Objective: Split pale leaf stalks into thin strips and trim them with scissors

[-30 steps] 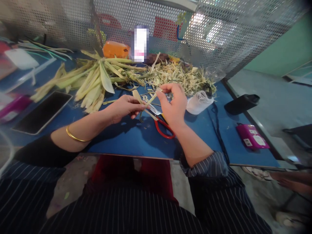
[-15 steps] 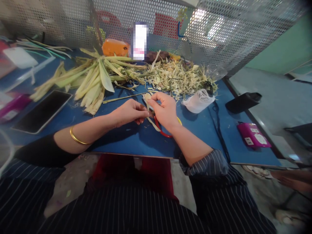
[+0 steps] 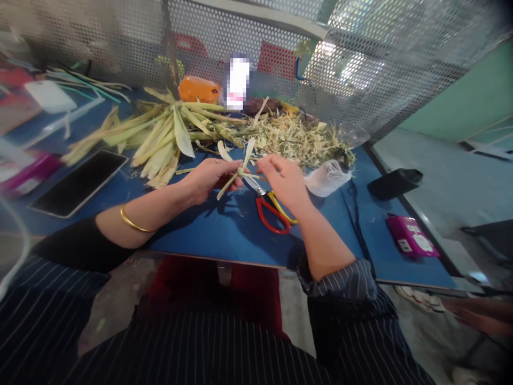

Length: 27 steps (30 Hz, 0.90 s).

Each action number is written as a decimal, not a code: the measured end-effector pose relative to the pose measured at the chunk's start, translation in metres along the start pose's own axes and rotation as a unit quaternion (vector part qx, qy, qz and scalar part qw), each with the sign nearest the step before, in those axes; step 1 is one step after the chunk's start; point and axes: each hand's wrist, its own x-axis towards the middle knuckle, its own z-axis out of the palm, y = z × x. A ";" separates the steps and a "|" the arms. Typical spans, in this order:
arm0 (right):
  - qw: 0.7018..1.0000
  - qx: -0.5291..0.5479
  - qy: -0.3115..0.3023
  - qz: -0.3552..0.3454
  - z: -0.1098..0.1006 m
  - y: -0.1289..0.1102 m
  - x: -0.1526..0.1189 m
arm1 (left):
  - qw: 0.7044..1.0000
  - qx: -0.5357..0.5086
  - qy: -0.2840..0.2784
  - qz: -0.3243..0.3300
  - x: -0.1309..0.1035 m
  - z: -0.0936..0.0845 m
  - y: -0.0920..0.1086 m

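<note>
My left hand (image 3: 214,177) pinches a small knotted piece of pale green leaf strips (image 3: 240,172), whose flat ends fan out in several directions. At its right, my right hand (image 3: 282,174) has its thumb and fingertips closed at the end of one strip that runs out from the knot; the exact grip is partly hidden. Under the hands lies a pair of scissors (image 3: 273,216) with one red and one yellow handle, blades pointing away to the left. Behind the hands rests a bundle of long pale green leaves (image 3: 156,136).
A heap of shredded leaf scraps (image 3: 300,139) spreads along the table's back. A white mesh roll (image 3: 326,179), a black cylinder (image 3: 395,183) and a purple packet (image 3: 412,237) are at the right. Leftward lies a dark phone (image 3: 78,183). An upright phone (image 3: 238,83) leans near an orange packet (image 3: 199,89).
The knotted piece has turned, and its strips now spread out above my left hand. My right hand has shifted right, uncovering more of the scissors. The camera view has tilted slightly.
</note>
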 end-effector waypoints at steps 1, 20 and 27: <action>0.999 -0.011 -0.039 -0.007 0.003 0.000 0.000 | 1.000 -0.001 0.004 0.007 0.001 -0.001 -0.002; 0.923 -0.230 0.003 -0.309 0.011 -0.006 -0.009 | 0.992 -0.129 0.004 0.002 0.008 -0.004 -0.005; 0.908 -0.250 0.005 -0.336 0.023 -0.010 -0.012 | 0.989 -0.137 0.050 0.020 0.009 0.000 -0.012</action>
